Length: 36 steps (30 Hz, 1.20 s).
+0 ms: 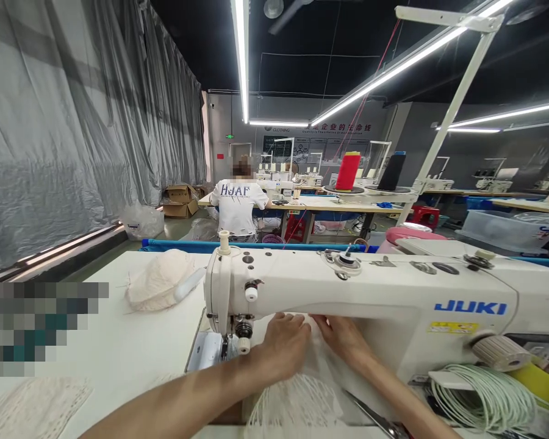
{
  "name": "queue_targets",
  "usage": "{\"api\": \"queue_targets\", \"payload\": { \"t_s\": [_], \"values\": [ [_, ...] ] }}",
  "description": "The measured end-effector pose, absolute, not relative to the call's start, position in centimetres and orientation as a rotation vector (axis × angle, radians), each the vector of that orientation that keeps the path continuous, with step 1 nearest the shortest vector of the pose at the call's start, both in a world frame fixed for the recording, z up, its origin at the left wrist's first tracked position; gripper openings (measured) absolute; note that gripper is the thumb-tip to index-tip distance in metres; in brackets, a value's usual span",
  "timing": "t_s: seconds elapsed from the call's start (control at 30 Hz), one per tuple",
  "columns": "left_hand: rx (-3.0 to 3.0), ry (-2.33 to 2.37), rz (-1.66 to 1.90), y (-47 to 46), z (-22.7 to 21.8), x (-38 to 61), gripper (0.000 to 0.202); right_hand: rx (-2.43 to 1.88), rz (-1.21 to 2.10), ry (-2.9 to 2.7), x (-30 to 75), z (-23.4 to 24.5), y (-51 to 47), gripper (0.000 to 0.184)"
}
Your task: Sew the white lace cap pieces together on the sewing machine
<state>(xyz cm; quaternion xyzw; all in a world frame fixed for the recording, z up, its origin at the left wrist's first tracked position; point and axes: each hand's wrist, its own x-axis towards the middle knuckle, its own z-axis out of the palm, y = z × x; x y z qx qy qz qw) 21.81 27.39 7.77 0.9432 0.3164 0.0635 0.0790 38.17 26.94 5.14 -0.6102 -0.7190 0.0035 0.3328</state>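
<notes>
Lower centre: the person's left hand (287, 344) and right hand (345, 342) close together below the machine's (348, 280) arm, on pale fringed cloth (297, 399). Fingertips partly hidden; whether they pinch or press flat, cannot tell. Snips (370, 414) at bottom, right of centre; coiled cord (489, 396) lower right.
</notes>
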Motion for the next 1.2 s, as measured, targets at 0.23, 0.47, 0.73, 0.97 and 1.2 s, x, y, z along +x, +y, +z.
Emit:
{"api": "queue_targets", "payload": {
  "t_s": [0.23, 0.47, 0.73, 0.97, 1.2],
  "values": [
    [2.576, 0.991, 0.308, 27.9, 7.7, 23.0, 0.032, -1.397, 0.072, -1.881, 37.3, 9.1, 18.4, 0.031],
    [2.152, 0.704, 0.483, 22.3, 12.4, 20.6, 0.043, -1.455, 0.594, -1.625, 35.7, 13.8, 13.5, 0.042],
    [1.522, 0.792, 0.470, 14.3, 14.8, 11.5, 0.027, -1.337, 1.160, -1.827, 31.2, 13.6, 9.3, 0.044],
    [1.260, 0.694, 0.342, 10.2, 12.4, 6.5, 0.036, -1.316, 1.222, -1.737, 25.9, 11.8, 6.5, 0.044],
    [1.297, 0.713, 0.339, 8.3, 11.1, 4.2, 0.023, -1.347, 1.227, -1.726, 23.5, 9.8, 5.8, 0.046]
  ]
}}
